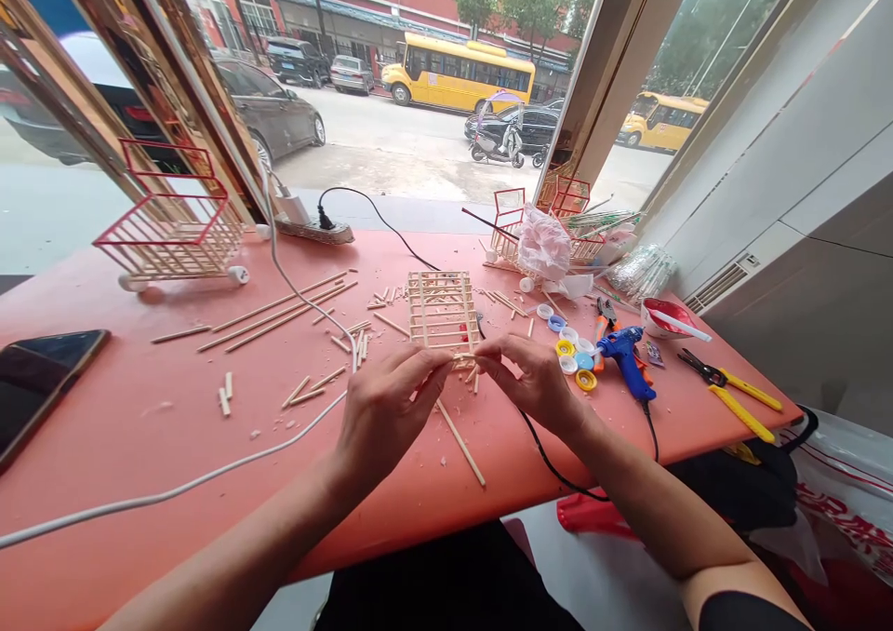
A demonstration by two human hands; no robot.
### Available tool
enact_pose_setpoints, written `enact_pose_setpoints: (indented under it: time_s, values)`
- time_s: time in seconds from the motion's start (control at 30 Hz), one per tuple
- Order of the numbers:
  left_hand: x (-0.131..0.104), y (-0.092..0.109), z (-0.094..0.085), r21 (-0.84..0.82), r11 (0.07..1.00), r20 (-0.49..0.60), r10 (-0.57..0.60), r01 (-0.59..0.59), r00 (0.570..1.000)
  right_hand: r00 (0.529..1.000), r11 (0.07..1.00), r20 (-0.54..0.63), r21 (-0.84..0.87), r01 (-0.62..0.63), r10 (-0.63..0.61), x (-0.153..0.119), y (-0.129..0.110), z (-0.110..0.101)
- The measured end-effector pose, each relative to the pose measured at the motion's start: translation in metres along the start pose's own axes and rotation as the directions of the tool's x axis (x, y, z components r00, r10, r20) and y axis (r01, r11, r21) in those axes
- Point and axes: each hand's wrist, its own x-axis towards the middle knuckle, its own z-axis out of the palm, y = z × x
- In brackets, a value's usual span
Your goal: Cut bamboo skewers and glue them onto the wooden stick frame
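A lattice frame of thin wooden sticks (439,313) stands on the pink tabletop in front of me. At its near end my left hand (394,394) pinches the left end of a short wooden stick (463,362). The other end of that stick is between the fingertips of my right hand (534,380). Whether the stick touches the frame, I cannot tell. A long wooden stick (460,445) lies on the table below my hands. Right of my right hand rests a blue glue gun (628,359), beside several white, blue and yellow bottle caps (566,366).
Loose cut sticks (279,310) and a white cable (279,447) lie to the left, with a phone (48,380) at the edge. A small stick cart (174,226) stands at back left. Yellow-handled cutters (732,389) and orange-handled pliers (604,328) lie right.
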Motion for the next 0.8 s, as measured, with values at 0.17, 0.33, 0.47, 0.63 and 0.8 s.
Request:
enact_pose_setpoints:
  time_s: [0.17, 0.33, 0.47, 0.63, 0.8]
  values:
    - [0.0011, 0.0014, -0.0013, -0.043, 0.999, -0.013, 0.01, -0.011, 1.0, 0.999, 0.999, 0.012, 0.003, -0.036, 0.036, -0.0024, -0.0011, 0.0006]
    - [0.0002, 0.002, -0.0017, -0.046, 0.999, -0.024, 0.01, -0.011, 1.0, 0.999, 0.999, 0.016, 0.003, -0.034, 0.034, -0.0036, -0.0013, 0.0013]
    - [0.0013, 0.0018, -0.0009, -0.032, 0.999, -0.024, 0.019, -0.02, 1.0, 0.999, 0.999, 0.014, 0.011, -0.032, 0.032, -0.0025, -0.0022, 0.0014]
    - [0.003, 0.0022, -0.0001, 0.0, 0.999, -0.042, 0.04, -0.04, 0.998, 0.999, 0.999, 0.013, 0.004, -0.042, 0.042, -0.0024, -0.0036, 0.0019]
    - [0.002, 0.0028, 0.0002, -0.049, 0.999, -0.023, -0.018, 0.017, 1.0, 1.0, 0.999, 0.004, -0.024, -0.028, 0.028, -0.0025, -0.004, 0.0022]
